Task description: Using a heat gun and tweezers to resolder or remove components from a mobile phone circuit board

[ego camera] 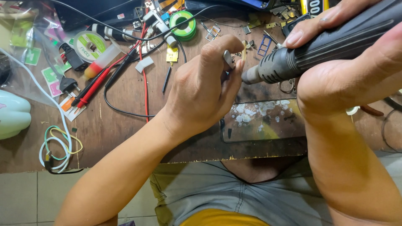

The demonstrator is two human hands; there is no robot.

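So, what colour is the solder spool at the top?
Green, seen in the head view: spool.

Bright, even light, soft shadows, sharp centre; edges perhaps slightly stretched by the lens.

Matt ribbed plastic tool (335, 44), worn wooden bench (125, 129)

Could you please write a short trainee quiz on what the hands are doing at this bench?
1. True or false: the right hand holds a dark ribbed tool with its nozzle toward the left hand.
2. What lies on the bench just below the tool? A) a glass panel B) a keyboard C) a plate
3. Fill in: the left hand pinches a small ____ part in tweezers at the nozzle.

Key: 1 true; 2 A, the glass panel, with pale spots on it; 3 yellowish.
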